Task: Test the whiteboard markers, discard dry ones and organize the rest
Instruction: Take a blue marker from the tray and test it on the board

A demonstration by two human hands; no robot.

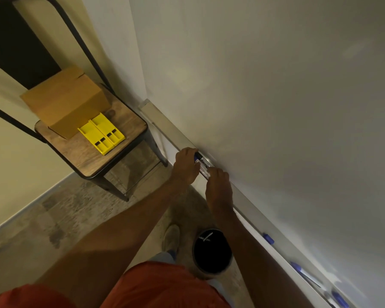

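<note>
Both hands are gripping 1 blue-capped marker (pixel 202 163) lying along the whiteboard tray (pixel 249 202): the left hand (pixel 186 166) is curling around its capped end, the right hand (pixel 218 182) around the barrel. A black bin (pixel 212 252) is standing on the floor below, and 3 other markers (pixel 269 238) are lying farther along the tray.

Bare ledge (pixel 165 127) lies open left of the hands, while blue-capped markers (pixel 302 271) crowd its right end, a black bin (pixel 212 252) stands below, and a stool (pixel 129 121) blocks the corner.
</note>
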